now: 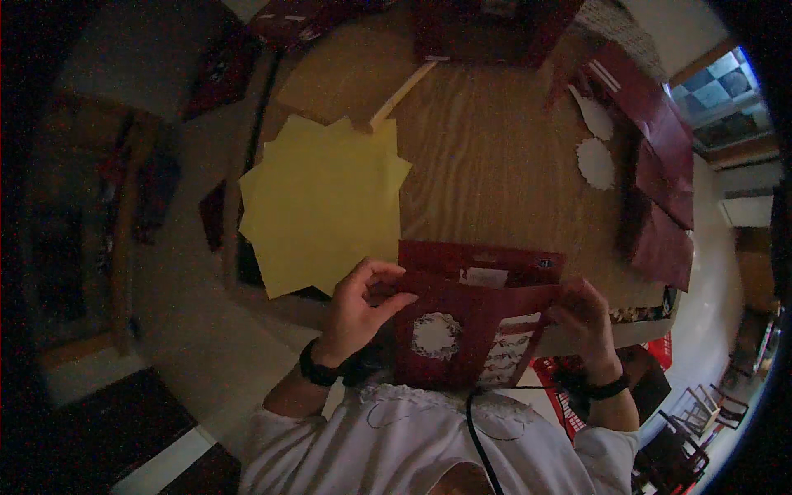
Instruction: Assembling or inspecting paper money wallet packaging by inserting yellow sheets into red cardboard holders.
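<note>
Close to my body, at the table's near edge, a dark red bag [462, 330] stands tilted with its mouth spread a little. Its front carries a pale round print and a column of pale pictures. Inside the mouth a small white patch [485, 276] shows. My left hand [369, 304] is at the bag's upper left corner, thumb and fingers closing toward its edge. At the upper right corner my right hand [584, 318] grips the rim, its fingertips partly in shadow. Left of the bag lies a stack of yellow sheets [322, 202], turned so their corners fan out like a star.
A pale wooden strip [404, 95] lies beyond the yellow sheets. On the right of the table [487, 157] are a white spoon-shaped piece [596, 115], a white scalloped piece [596, 163] and folded dark red bags [664, 177]. Another dark red item [495, 33] stands at the far edge.
</note>
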### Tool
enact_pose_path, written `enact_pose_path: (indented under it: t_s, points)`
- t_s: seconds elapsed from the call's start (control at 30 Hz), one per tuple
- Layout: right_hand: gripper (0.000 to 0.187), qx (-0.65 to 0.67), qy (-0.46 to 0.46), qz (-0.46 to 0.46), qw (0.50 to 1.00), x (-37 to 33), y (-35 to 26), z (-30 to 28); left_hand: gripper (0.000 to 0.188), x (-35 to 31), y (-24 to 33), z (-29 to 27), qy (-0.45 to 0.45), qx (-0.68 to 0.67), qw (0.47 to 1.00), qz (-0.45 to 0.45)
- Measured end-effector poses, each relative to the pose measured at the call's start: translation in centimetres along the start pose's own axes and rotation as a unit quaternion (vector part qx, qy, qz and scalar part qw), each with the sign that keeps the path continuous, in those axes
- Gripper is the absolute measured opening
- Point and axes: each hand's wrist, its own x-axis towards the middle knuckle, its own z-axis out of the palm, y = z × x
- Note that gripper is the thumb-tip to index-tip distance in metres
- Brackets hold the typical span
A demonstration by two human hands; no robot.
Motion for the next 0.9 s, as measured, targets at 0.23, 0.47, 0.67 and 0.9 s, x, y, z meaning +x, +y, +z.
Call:
enact_pose_path:
  t_s: [0.23,0.47,0.67,0.9]
  points:
    - [0.022,-0.049,-0.012,-0.023,0.998,0.5,0.5,0.0,0.027,0.1,-1.2,0.0,0.006,-0.061,0.998,-0.022]
    - [0.019,-0.105,-0.042,-0.019,0.993,0.4,-0.4,0.4,0.024,0.3,-1.8,-0.2,-0.043,0.087,0.994,0.056]
    - [0.024,-0.051,-0.050,0.049,0.996,0.8,-1.0,1.5,0.030,-0.1,-1.8,0.4,0.043,0.029,0.999,0.017]
    - [0.029,-0.145,-0.063,-0.012,0.987,1.0,-1.1,2.3,0.033,-0.3,-2.9,-1.6,-0.010,0.054,0.999,0.000]
